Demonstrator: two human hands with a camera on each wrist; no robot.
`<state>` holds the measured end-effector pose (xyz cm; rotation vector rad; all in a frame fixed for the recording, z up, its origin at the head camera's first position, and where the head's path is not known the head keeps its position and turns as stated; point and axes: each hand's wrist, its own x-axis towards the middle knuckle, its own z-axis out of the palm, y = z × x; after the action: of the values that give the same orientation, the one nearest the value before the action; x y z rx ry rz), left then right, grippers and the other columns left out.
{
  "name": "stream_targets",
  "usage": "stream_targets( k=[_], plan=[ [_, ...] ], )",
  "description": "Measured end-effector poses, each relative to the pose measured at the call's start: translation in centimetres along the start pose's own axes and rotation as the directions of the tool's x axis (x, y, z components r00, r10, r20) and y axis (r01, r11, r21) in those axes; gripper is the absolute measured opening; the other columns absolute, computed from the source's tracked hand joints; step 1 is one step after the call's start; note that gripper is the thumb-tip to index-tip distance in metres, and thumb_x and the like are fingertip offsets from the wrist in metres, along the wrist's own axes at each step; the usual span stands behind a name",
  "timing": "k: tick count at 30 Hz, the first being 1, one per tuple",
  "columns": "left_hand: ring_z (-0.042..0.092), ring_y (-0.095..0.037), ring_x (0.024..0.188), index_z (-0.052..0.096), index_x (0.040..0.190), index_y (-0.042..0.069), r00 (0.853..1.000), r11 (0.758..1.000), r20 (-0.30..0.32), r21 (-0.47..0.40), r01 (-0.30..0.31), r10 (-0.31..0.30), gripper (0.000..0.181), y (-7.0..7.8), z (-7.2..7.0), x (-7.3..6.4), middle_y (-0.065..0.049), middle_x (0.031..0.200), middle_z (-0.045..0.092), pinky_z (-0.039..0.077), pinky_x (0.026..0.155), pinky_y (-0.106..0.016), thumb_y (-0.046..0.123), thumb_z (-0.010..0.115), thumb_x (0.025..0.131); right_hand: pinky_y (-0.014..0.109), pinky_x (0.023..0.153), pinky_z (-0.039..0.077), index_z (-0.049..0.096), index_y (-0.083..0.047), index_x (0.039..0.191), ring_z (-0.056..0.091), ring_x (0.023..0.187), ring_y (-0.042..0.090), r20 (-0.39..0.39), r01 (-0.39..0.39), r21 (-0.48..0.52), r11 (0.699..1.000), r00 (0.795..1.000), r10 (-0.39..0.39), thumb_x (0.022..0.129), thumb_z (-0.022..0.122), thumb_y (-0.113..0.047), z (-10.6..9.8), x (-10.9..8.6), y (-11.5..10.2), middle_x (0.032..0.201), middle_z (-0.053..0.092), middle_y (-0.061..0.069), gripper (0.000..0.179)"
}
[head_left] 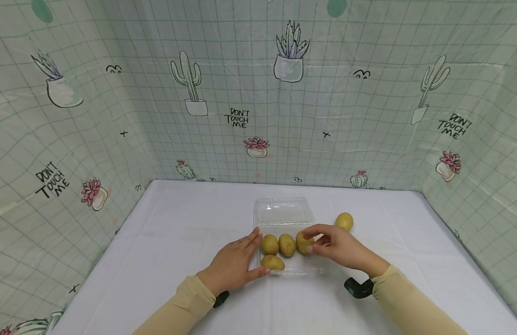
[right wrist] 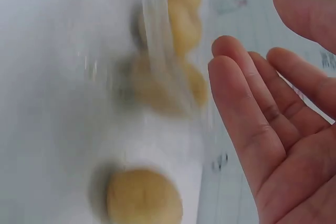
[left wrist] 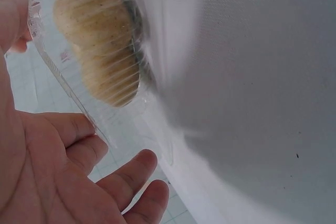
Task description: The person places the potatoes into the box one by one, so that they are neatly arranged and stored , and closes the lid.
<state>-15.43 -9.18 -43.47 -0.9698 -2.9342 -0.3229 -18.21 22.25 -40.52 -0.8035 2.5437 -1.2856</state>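
Observation:
A clear plastic clamshell box [head_left: 298,266] lies on the table with its lid [head_left: 283,210] folded back. Inside are several yellow potatoes, three in a row, among them the left one [head_left: 269,244] and the middle one [head_left: 287,245], with another potato [head_left: 272,262] in front. My left hand [head_left: 235,260] rests along the box's left side, fingers extended against the rim [left wrist: 68,85]. Over the rightmost potato of the row [head_left: 303,243] hovers my right hand [head_left: 339,246]; its fingers [right wrist: 236,108] are loosely extended and hold nothing in the right wrist view.
One loose potato [head_left: 344,221] lies on the white tabletop [head_left: 191,218], to the right of the box and behind my right hand. A printed cloth [head_left: 233,88] with cactus drawings walls the table at the back and both sides.

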Motion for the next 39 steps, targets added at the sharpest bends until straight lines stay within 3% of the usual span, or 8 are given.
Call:
stream_targets(
  k=[7,13,22,29,39],
  plan=[
    [0.043,-0.029,0.138,0.037,0.152,-0.001,1.000,1.000,-0.003,0.001,-0.005,0.005,0.085,0.0,-0.1,0.0,-0.016,0.160,0.027,0.040,0.107,-0.043,0.061,0.053,0.096,0.029,0.074,0.056,0.065,-0.007,0.126,0.068,0.090,0.017,-0.149,-0.085,-0.049,0.995,0.986,0.077,0.091,0.075,-0.014,-3.1,-2.0,2.4,0.120,0.066,0.016,0.037],
    [0.043,-0.030,0.137,0.037,0.152,-0.001,1.000,1.000,-0.001,0.003,-0.004,0.004,0.085,0.1,-0.3,-0.1,-0.016,0.160,0.027,0.041,0.107,-0.043,0.061,0.053,0.096,0.028,0.073,0.054,0.062,-0.002,0.131,0.069,0.090,0.016,-0.206,-0.164,-0.086,0.983,0.968,0.143,0.091,0.076,-0.018,-4.1,-3.5,4.6,0.127,0.064,0.016,0.045],
    [0.045,-0.030,0.136,0.037,0.152,-0.001,1.000,1.000,-0.011,-0.010,-0.011,0.011,0.085,0.0,-0.2,-0.1,-0.016,0.160,0.028,0.042,0.106,-0.043,0.061,0.054,0.096,0.028,0.070,0.055,0.056,-0.001,0.137,0.067,0.092,0.019,-0.181,-0.258,-0.045,0.965,0.952,0.246,0.089,0.076,-0.019,-3.8,-4.3,6.3,0.134,0.058,0.021,0.054],
    [0.046,-0.031,0.135,0.037,0.152,0.000,1.000,1.000,-0.003,-0.022,0.000,0.000,0.085,0.0,-0.2,0.0,-0.016,0.160,0.028,0.042,0.106,-0.044,0.061,0.054,0.096,0.028,0.072,0.056,0.055,0.002,0.136,0.068,0.091,0.019,-0.165,-0.244,-0.009,0.970,0.957,0.239,0.087,0.078,-0.016,-3.4,-4.3,7.3,0.133,0.057,0.024,0.057],
    [0.046,-0.030,0.135,0.037,0.152,0.000,1.000,1.000,-0.003,-0.013,-0.002,0.002,0.085,0.0,-0.1,0.0,-0.015,0.160,0.028,0.042,0.106,-0.043,0.062,0.053,0.096,0.027,0.071,0.055,0.053,0.003,0.138,0.068,0.089,0.016,-0.151,-0.243,-0.033,0.970,0.960,0.235,0.086,0.080,-0.019,-3.0,-3.8,7.8,0.131,0.058,0.023,0.063]
  ],
)
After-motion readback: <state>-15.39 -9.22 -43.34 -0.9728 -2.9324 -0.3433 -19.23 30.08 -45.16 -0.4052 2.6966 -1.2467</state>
